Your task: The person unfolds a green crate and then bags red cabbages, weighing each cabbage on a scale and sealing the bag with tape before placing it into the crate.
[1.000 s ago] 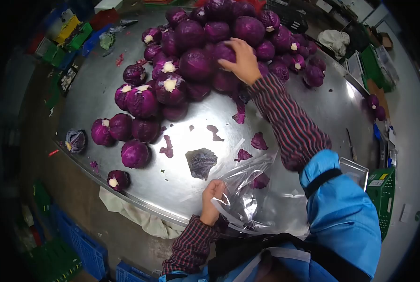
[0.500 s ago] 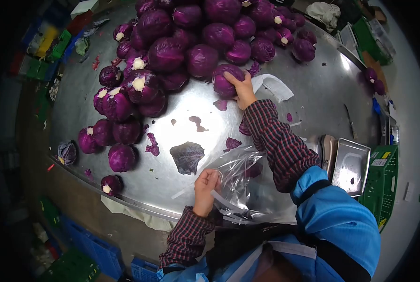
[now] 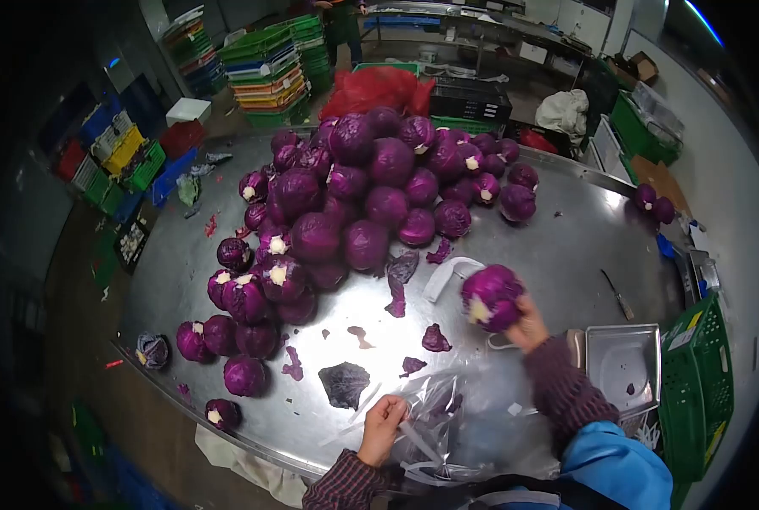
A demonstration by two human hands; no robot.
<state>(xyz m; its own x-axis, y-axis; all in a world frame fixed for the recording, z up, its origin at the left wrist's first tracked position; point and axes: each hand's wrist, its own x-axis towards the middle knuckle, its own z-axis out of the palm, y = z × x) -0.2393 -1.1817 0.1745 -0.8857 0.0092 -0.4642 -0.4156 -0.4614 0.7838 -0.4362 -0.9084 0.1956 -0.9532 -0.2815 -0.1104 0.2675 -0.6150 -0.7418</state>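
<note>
My right hand (image 3: 528, 326) grips a red cabbage (image 3: 492, 297) from its right side, holding it over the table with the pale cut stem facing toward the lower left. Low in the view, my left hand (image 3: 383, 430) pinches the edge of a clear plastic bag (image 3: 473, 416) that spreads to its right. A big heap of red cabbages (image 3: 337, 221) covers the back and left of the metal table (image 3: 558, 263). Loose cabbage leaves (image 3: 344, 384) lie between the heap and my left hand. A white strip (image 3: 447, 270) rests just left of the held cabbage.
To the right are a knife (image 3: 617, 296), a metal tray (image 3: 624, 365) and a green crate (image 3: 694, 382). Two cabbages (image 3: 654, 204) sit at the right edge. Behind the table stand stacked crates (image 3: 265, 72), a red sack (image 3: 375, 89) and a person (image 3: 342, 30).
My right hand has drawn the cabbage away from the heap, to the right and toward me. My left hand still pinches the bag. The view has tilted up, showing more of the room.
</note>
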